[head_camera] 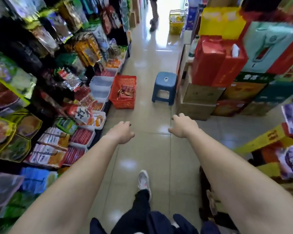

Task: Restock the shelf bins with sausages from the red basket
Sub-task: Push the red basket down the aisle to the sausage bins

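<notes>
The red basket (125, 103) stands on the aisle floor against the left shelf, with packets of sausages (126, 92) lying in it. Beside it on the low shelf sit white shelf bins (101, 87); two look empty, and others nearby hold red and orange packets. Both my arms reach forward over the floor, well short of the basket. My left hand (123, 133) hangs with loosely curled fingers and holds nothing. My right hand (183, 125) is also loosely curled with nothing in it.
A blue plastic stool (165, 87) stands in the aisle right of the basket. Stacked cartons and gift boxes (218, 65) line the right side. A yellow basket (176, 25) and a walking person's legs (154, 14) are far down the aisle. My foot (144, 180) is stepping forward.
</notes>
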A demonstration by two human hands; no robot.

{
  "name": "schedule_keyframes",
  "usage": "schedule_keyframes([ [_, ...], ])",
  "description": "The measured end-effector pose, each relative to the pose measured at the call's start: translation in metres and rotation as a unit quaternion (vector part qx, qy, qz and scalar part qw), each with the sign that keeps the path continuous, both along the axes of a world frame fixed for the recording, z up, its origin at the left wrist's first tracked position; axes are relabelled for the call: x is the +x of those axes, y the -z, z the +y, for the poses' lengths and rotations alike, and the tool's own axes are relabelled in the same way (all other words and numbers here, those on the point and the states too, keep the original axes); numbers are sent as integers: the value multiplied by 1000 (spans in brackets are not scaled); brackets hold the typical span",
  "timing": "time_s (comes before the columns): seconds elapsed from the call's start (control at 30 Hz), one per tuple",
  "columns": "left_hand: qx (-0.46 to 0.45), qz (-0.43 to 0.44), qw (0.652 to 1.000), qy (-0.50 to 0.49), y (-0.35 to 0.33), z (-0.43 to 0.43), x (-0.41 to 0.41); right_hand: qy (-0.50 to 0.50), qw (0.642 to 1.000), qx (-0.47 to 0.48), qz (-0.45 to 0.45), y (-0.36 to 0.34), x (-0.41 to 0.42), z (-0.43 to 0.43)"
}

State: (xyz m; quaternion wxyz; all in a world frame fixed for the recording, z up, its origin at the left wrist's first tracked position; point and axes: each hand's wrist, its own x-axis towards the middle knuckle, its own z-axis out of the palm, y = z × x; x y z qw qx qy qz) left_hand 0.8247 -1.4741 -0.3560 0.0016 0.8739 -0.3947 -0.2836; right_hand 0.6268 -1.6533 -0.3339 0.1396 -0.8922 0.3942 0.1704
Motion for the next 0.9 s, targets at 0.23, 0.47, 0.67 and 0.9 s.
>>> schedule_keyframes([
  [0.23,-37,17,999,-2,-4,-146,137,29,999,-22,19,-12,110,-135],
  [0.47,-54,19,998,3,-23,-286,253,15,999,-32,-22,-25,232,-265],
  [0.67,-23,-1,999,36,-4,-418,336,16,1000,-16,-11,11,331,-399],
  [0.9,1,1,1000,10,-10,-565,444,43,999,24,-5,12,435,-575],
])
